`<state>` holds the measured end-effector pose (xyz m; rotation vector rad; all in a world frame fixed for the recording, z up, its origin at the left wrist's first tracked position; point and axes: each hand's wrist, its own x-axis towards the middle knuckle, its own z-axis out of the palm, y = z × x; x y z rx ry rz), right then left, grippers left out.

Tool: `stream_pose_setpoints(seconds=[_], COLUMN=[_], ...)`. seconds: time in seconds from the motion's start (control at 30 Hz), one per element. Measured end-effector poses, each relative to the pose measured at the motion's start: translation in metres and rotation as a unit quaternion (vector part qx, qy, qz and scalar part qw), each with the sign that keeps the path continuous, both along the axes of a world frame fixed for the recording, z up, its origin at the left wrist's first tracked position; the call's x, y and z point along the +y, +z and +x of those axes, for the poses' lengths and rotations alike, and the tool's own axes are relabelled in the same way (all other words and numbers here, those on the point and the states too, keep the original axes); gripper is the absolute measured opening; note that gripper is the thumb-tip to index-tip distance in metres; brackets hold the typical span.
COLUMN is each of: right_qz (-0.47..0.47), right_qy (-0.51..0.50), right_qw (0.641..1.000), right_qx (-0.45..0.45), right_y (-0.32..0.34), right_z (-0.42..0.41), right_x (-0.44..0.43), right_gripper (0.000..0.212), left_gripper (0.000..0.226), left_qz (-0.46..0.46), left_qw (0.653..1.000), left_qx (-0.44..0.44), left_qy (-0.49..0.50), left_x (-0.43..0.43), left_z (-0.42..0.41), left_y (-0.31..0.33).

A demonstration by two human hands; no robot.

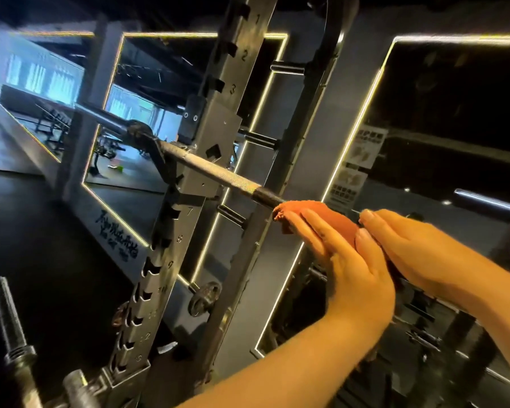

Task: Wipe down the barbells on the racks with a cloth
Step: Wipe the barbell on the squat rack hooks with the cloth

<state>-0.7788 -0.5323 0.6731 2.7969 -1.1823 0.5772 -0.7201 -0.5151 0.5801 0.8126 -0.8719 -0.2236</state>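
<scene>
Head view: the barbell (212,169) sits on the rack (165,290), its long axis running up-left from the hands. The cloth (333,219) wraps the bar. The right hand (415,245) curls over it; the left hand (345,260), nearer the bare length, presses flat-fingered.

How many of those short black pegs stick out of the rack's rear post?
3: a top peg, a middle peg just above the barbell, and a lower peg left of the orange cloth. Another may be hidden behind the small weight plate below.
</scene>
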Motion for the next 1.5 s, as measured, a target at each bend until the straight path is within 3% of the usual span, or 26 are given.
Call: stream_pose_setpoints(seconds=[0.1,0.23,0.33,0.43,0.5,0.63,0.7,0.77,0.87,0.93,1.07,1.17,1.23,1.5], right_qz=[-0.048,-0.034,-0.055,-0.069,-0.050,-0.068,-0.086,-0.078,-0.076,-0.082,-0.080,-0.092,-0.103,-0.111], right_qy=[-0.004,0.000,-0.006,-0.010,-0.009,0.001,0.008,0.002,-0.001,-0.002,-0.005,0.000,0.000,-0.016], right_qw=[0.998,0.999,0.998,0.996,0.998,0.998,0.996,0.997,0.997,0.997,0.997,0.996,0.995,0.993], right_qx=[0.031,-0.005,0.025,0.055,0.024,-0.012,-0.021,-0.014,-0.009,-0.007,-0.009,-0.010,-0.018,-0.028], right_y=[-0.001,0.000,0.000,0.001,0.000,-0.004,-0.004,-0.004,-0.004,-0.004,-0.003,-0.003,-0.005,-0.008], right_z=[-0.003,-0.001,-0.001,0.000,-0.001,-0.002,-0.003,-0.004,-0.003,-0.001,-0.002,-0.004,-0.005,-0.002], right_x=[-0.002,-0.004,0.000,0.001,-0.001,-0.010,-0.012,-0.010,-0.008,-0.007,-0.004,-0.003,-0.005,-0.011], right_gripper=[0.042,0.041,0.046,0.050,0.052,0.050,0.057,0.060,0.048,0.044,0.052,0.056,0.053,0.059], left_gripper=[0.076,0.058,0.065,0.062,0.062,0.066,0.067,0.072,0.080,0.081,0.082,0.082,0.082,0.086], left_qz=[-0.002,-0.027,0.011,0.025,0.022,0.005,0.032,0.046,0.007,-0.011,-0.031,-0.035,-0.030,-0.049], left_qw=[0.994,0.961,0.985,0.985,0.983,0.980,0.972,0.981,0.995,0.997,0.997,0.985,0.983,0.999], left_qx=[0.111,0.270,0.165,0.123,0.132,0.198,0.234,0.184,0.043,0.001,0.071,0.161,0.174,-0.001], left_qy=[-0.009,-0.053,-0.042,-0.122,-0.124,0.011,0.007,0.027,0.087,0.082,0.017,0.047,0.045,0.018], left_x=[0.007,-0.005,-0.005,0.004,0.003,-0.011,-0.017,-0.016,-0.015,-0.018,-0.010,-0.009,-0.008,-0.009], left_z=[0.023,0.054,0.030,0.002,0.005,0.055,0.073,0.073,0.047,0.035,0.045,0.073,0.076,0.011], left_y=[0.023,0.035,0.019,0.002,0.005,0.027,0.035,0.030,0.005,-0.005,0.013,0.031,0.034,-0.007])
